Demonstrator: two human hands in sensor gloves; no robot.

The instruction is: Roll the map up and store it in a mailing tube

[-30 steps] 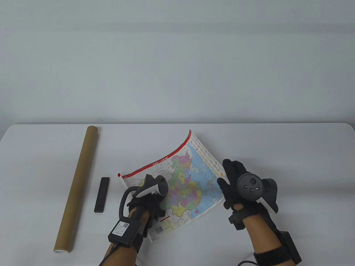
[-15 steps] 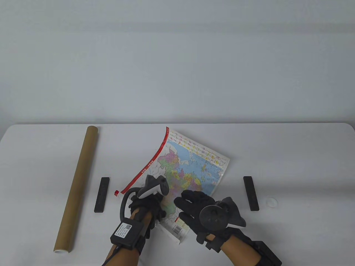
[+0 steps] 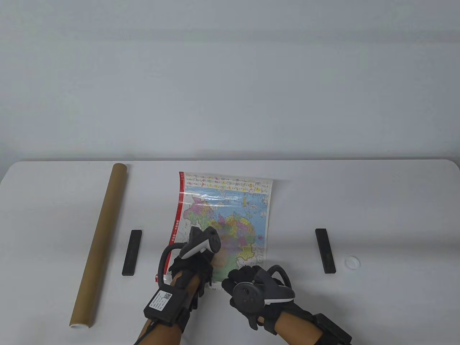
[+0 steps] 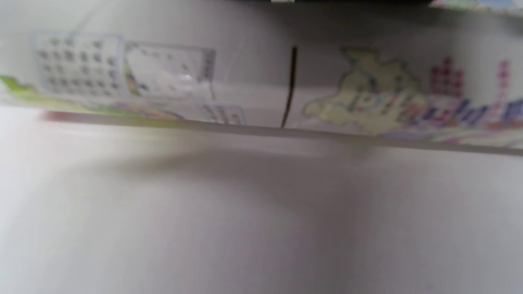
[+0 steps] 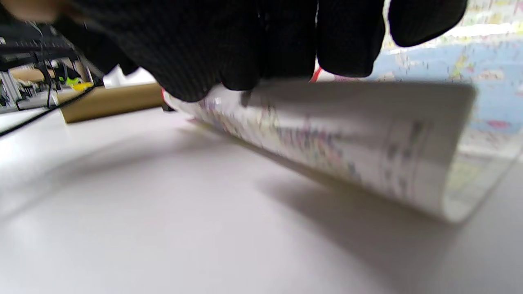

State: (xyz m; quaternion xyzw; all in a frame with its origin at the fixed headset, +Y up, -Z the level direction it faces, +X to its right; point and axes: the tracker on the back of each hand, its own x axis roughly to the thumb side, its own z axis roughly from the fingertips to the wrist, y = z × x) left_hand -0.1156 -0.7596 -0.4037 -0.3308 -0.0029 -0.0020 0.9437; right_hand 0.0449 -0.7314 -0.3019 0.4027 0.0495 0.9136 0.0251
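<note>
1. Map (image 3: pixel 230 205) lies on the white table (image 3: pixel 377 201), its long axis running away from the person; its near short edge is curled up into the start of a roll that runs left to right.
2. Both hands sit at that near edge: the left hand (image 3: pixel 190 264) at its left end, the right hand (image 3: pixel 248 282) at its right end, so neither is clearly nearer.
3. The right wrist view shows the right hand's fingers (image 5: pixel 347 45) curled over the top of the roll, gripping it.
4. The left hand's fingers are hidden under its tracker; I cannot tell how they lie.
5. Rolling should likely proceed away from the person, towards the far edge.
6. The mailing tube (image 3: pixel 100 244) lies well to the left, its near end open; what is inside cannot be seen.
</note>
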